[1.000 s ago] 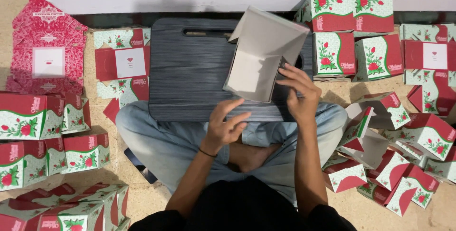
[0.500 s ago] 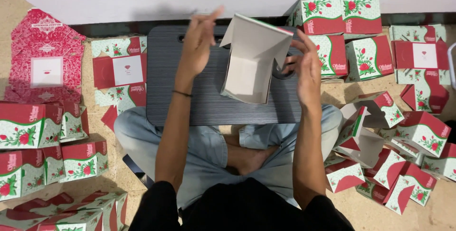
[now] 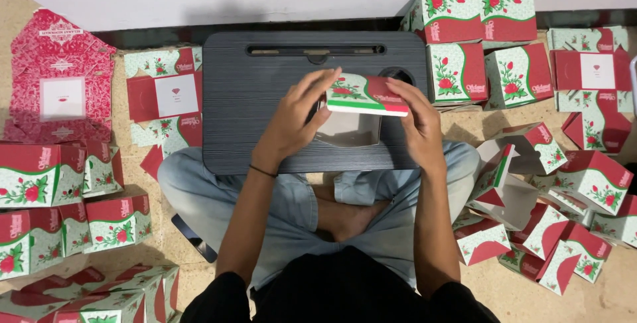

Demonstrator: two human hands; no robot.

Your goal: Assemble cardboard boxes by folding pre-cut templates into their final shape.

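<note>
Two hands are meeting on one rose-printed carton (image 3: 367,95) in the head view, and you are holding it above the near right part of the dark lap desk (image 3: 265,117). Your left hand (image 3: 292,120) is gripping the carton's left end, fingers spread along its top edge and thumb underneath. Your right hand (image 3: 415,120) is clamping the right end, fingers curled over the red corner. The carton is lying flat side up, white and green with a red band, its open underside facing the desk; whether it is touching the desk I cannot tell. A thin black band (image 3: 263,171) is sitting on your left wrist. You are sitting cross-legged in light jeans (image 3: 292,210) on the floor, with the desk resting across your knees.

Finished boxes (image 3: 474,17) are standing stacked against the wall on your right, well apart from your hands. Half-folded cartons (image 3: 531,210) are lying scattered beside your right knee. More assembled boxes (image 3: 60,197) are standing in rows by your left knee. A flat red blank (image 3: 60,77) is lying at far left, and flat rose blanks (image 3: 162,97) are lying just beside the desk's left edge.
</note>
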